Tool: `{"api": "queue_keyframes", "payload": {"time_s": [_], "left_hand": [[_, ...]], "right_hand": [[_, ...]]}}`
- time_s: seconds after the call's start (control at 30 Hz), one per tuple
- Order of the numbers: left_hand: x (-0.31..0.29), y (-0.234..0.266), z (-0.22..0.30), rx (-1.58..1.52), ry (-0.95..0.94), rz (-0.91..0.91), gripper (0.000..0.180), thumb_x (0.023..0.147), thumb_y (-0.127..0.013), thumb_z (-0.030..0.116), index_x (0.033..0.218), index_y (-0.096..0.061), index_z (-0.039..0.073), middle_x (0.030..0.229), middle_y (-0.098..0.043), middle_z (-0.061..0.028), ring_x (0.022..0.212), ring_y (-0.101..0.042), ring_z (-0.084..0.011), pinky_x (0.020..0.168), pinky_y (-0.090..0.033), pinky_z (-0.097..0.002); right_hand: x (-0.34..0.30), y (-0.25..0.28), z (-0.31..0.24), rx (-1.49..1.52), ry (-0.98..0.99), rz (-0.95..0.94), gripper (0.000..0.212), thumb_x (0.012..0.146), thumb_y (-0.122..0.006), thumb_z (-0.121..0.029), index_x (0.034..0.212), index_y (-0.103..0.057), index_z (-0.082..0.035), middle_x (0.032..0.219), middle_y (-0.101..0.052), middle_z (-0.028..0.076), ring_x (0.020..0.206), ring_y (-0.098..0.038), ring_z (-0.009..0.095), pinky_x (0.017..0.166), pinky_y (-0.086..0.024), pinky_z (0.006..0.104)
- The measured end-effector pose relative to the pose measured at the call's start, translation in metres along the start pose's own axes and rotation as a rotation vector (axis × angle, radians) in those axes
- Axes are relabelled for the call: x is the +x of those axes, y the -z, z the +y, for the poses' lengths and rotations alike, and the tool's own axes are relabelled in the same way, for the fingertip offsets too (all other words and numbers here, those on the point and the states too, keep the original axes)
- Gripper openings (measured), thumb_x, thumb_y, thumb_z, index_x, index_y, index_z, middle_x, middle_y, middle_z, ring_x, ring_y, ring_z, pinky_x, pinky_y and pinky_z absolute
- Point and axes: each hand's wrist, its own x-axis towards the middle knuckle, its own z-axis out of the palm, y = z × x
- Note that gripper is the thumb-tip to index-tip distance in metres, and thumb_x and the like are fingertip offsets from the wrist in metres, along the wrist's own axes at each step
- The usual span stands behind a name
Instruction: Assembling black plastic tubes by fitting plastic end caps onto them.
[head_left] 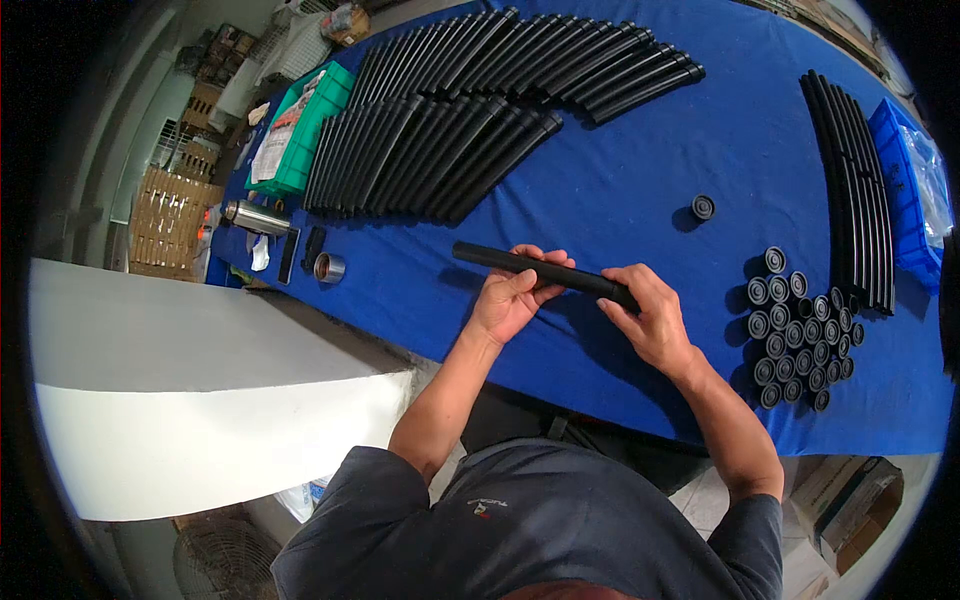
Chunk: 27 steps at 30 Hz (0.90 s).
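Observation:
A long black tube (500,261) lies across the blue table cover (640,170), held by both hands. My left hand (512,297) grips its middle from below. My right hand (650,318) closes around its right end, hiding that end. To the right, several round black end caps (800,330) stand in a cluster, and one single cap (703,207) sits apart above my right hand.
Two rows of black tubes (440,150) lie at the far left and centre; another row (855,190) runs along the right beside a blue bin (905,190). A green bin (305,125), a steel flask (255,216) and a white surface (180,390) are at left.

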Motion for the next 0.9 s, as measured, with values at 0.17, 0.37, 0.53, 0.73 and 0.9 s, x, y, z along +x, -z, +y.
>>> {"api": "queue_keyframes", "payload": {"time_s": [0.17,0.37,0.53,0.73,0.9], "left_hand": [[0.0,-0.004,-0.001,-0.035,0.004,-0.002,0.024,0.09,-0.067,0.004,0.113,-0.059,0.006,0.124,-0.062,-0.0199,0.122,-0.058,-0.0361,0.099,-0.056,-0.0453],[0.002,-0.002,0.0,-0.007,0.017,0.0,0.026,0.09,-0.067,0.004,0.114,-0.058,0.008,0.125,-0.061,-0.0208,0.125,-0.055,-0.0377,0.101,-0.053,-0.0483],[0.0,0.007,0.001,-0.037,-0.002,-0.063,0.028,0.09,-0.067,0.005,0.116,-0.057,0.008,0.127,-0.06,-0.0219,0.127,-0.053,-0.0389,0.103,-0.051,-0.0497],[0.002,0.0,0.0,-0.037,0.048,0.01,0.028,0.089,-0.069,0.006,0.115,-0.058,0.008,0.126,-0.061,-0.0217,0.127,-0.053,-0.0392,0.102,-0.051,-0.0498],[0.0,0.001,0.001,-0.003,0.007,-0.048,0.024,0.09,-0.068,0.009,0.112,-0.06,0.009,0.126,-0.06,-0.0212,0.126,-0.054,-0.0374,0.103,-0.051,-0.0474]], "right_hand": [[0.001,0.001,-0.001,-0.101,0.128,0.06,0.032,0.084,-0.071,-0.006,0.113,-0.062,-0.001,0.094,-0.061,0.015,0.083,-0.064,0.03,0.067,-0.052,0.0342],[0.005,0.004,0.0,0.402,-0.594,-0.188,0.034,0.083,-0.073,-0.005,0.115,-0.062,-0.001,0.093,-0.065,0.012,0.076,-0.067,0.025,0.065,-0.053,0.035],[0.007,0.003,-0.006,0.153,-0.243,-0.092,0.033,0.084,-0.072,-0.008,0.115,-0.063,-0.001,0.093,-0.063,0.015,0.079,-0.065,0.027,0.065,-0.052,0.0335],[0.0,0.001,0.001,-0.007,0.004,0.012,0.032,0.084,-0.072,-0.01,0.113,-0.064,0.0,0.094,-0.064,0.017,0.081,-0.065,0.03,0.066,-0.051,0.034],[0.013,0.018,-0.012,0.452,-0.701,-0.256,0.034,0.083,-0.073,-0.009,0.115,-0.063,-0.001,0.101,-0.064,0.017,0.086,-0.065,0.035,0.074,-0.053,0.0401]]}}
